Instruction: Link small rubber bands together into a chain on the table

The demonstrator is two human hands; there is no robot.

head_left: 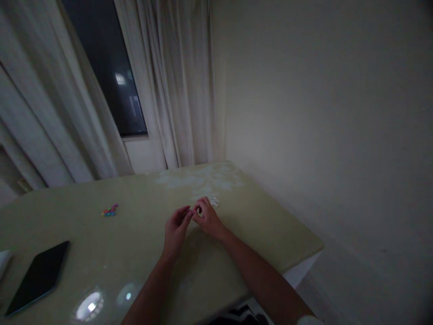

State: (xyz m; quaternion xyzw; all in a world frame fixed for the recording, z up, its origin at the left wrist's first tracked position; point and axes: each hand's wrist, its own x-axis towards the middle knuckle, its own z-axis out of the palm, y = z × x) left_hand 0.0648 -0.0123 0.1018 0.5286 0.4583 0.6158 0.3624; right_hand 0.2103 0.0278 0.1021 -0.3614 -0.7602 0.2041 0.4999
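Over the middle of the table point(142, 253), my left hand point(177, 225) and my right hand point(207, 218) meet at the fingertips. Thumb and forefinger of each are pinched together. Whatever lies between them is too small and dim to make out. Just behind my right hand, several small white pieces point(214, 201) lie on the tabletop, partly hidden by the hand. Farther left sits a little heap of small coloured pieces point(110, 211), in red, purple, blue, green and yellow.
A dark flat tablet point(39, 276) lies at the left, with the edge of a white object point(4, 261) beside it. The wall point(304, 113) borders the table on the right. Curtains point(182, 90) and a dark window point(111, 67) stand behind.
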